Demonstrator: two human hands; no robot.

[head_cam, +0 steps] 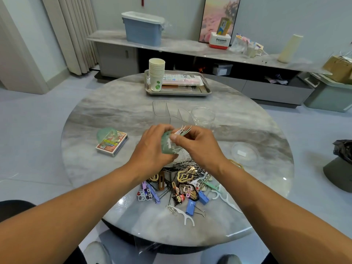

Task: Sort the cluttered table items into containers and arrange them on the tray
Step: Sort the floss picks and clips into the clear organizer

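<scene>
The left hand [152,147] is curled round a small green container [167,144], gripping it above the middle of the round marble counter [114,115], while the right hand [198,147] pinches a bunch of white and green floss picks [181,131] between thumb and fingers, their ends fanning out to the upper right just over the container's mouth. Directly beneath and nearer than both hands lies the clutter pile [181,183] — paper clips, black bobby pins, gold and coloured hair clips, blue binder clips and cartoon charms, all tangled together. Loose white floss picks [185,216] lie at the pile's near edge and on its right side. Just beyond the hands stand several clear plastic containers [171,111], with a clear round jar [202,116] beside them on the right. To the right of the hands sits a shallow clear lid [244,153]; to the left, a boxed deck of cards [112,143] with a green lid [104,133] leaning on it. At the far side of the counter a metal tray [205,92] holds a stack of paper cups [156,73] at its left end and flat packets [182,79] beside them.
</scene>
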